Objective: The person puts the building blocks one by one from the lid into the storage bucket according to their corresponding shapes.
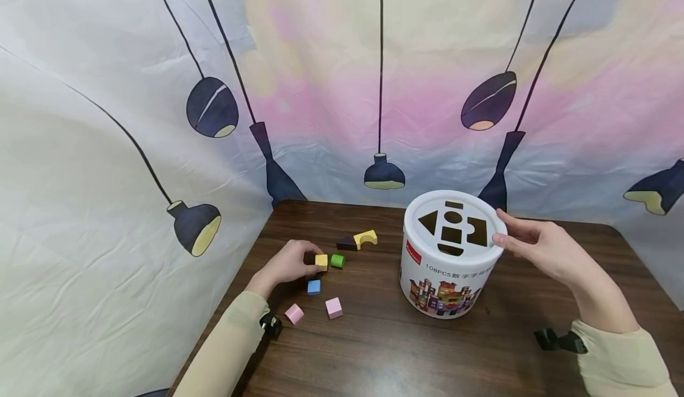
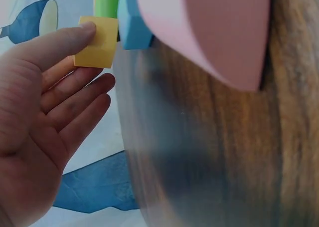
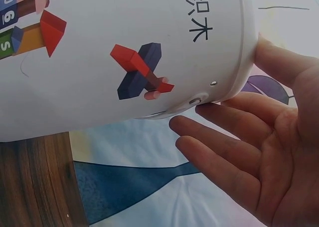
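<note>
My left hand (image 1: 291, 260) pinches a small yellow cube (image 2: 96, 43) between thumb and fingers; its other fingers reach out loosely. Right beside that cube lies a green cylinder (image 1: 338, 261). A blue block (image 1: 313, 288), a pink cube (image 1: 333, 308) and a pink cylinder (image 1: 294, 314) lie nearer. At the table's right half stands a white bucket (image 1: 446, 278) with printed sides and a lid (image 1: 470, 211) full of shaped holes. The right hand (image 1: 540, 245) touches the lid's right rim with thumb and index finger; in the right wrist view its fingers are nearly straight.
Farther back on the brown wooden table (image 1: 369, 349) lie a yellow arch block (image 1: 366, 238) and a dark block (image 1: 346, 243), side by side. A cloth printed with lamps (image 1: 320, 88) hangs behind the table and along its left side.
</note>
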A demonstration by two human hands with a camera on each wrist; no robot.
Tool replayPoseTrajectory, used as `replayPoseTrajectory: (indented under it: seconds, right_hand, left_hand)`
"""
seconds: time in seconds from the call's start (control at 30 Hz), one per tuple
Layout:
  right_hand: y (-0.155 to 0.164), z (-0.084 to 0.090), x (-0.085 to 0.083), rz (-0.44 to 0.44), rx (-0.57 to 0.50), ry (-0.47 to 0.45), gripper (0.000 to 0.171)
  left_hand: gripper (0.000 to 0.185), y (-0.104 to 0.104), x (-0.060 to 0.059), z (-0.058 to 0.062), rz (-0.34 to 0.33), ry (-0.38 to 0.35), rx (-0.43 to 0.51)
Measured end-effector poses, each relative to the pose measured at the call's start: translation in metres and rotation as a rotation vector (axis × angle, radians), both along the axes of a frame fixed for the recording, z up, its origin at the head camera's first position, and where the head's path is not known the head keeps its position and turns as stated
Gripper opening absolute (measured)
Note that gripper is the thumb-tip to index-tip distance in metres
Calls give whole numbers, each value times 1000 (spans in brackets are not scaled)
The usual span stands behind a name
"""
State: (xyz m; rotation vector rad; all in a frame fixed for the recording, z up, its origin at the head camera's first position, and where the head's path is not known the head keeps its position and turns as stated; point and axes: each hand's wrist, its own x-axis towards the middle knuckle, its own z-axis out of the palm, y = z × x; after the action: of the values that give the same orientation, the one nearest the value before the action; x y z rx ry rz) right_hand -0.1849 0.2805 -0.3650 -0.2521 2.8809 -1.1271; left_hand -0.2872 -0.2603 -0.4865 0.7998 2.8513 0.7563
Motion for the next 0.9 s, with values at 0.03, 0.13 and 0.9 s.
replayPoseTrajectory:
  seconds: [0.03, 0.13, 0.9]
  right_hand:
    - [0, 0, 0, 0, -5, -1, 74]
    - [1, 0, 0, -1, -14, -1, 74]
    - [1, -3, -1, -18, -6, 25, 74]
  left_hand:
    - [26, 1, 0, 1, 4, 5, 10]
    - [24, 4, 1, 6, 11, 23, 53]
    - [29, 107, 21, 101, -226, 247, 437]
